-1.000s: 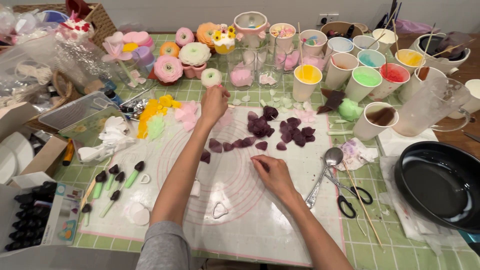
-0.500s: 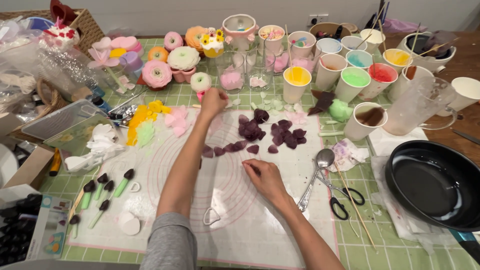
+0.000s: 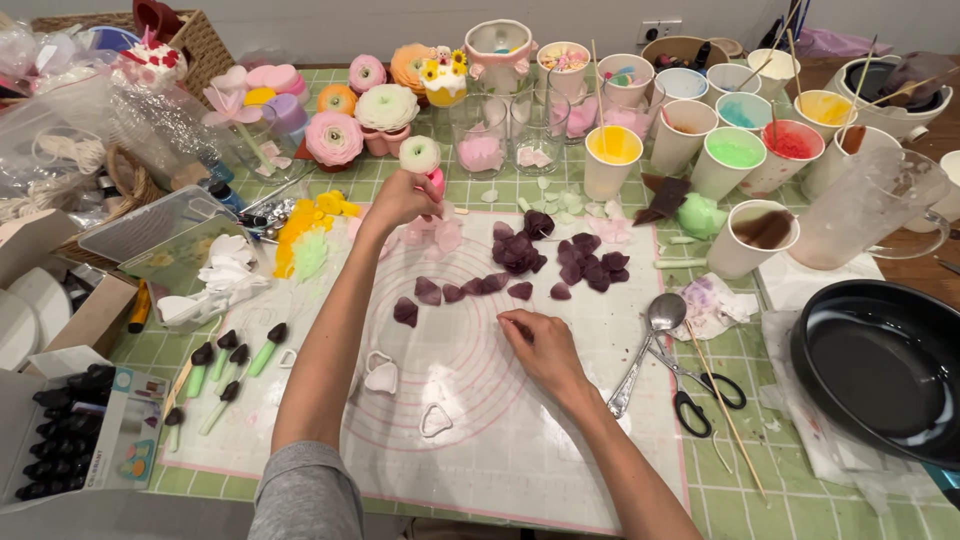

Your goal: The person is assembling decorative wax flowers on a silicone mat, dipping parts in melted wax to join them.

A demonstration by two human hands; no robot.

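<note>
On the white mat (image 3: 500,440) covering the surface, dark purple petals (image 3: 520,255) lie scattered far of centre; we judge them thin, soft and fragile, best lifted by their edges. Our left hand (image 3: 400,198) clasps a cream flower bud (image 3: 419,154); its stem is hidden. Our right hand (image 3: 540,343) pinches near-closed, contents unclear.

A home craft table set up for making wax flowers.
Paper cups of coloured wax (image 3: 736,153), a silicone work mat (image 3: 480,420), finished flower pieces (image 3: 334,137), scissors (image 3: 695,395).
</note>
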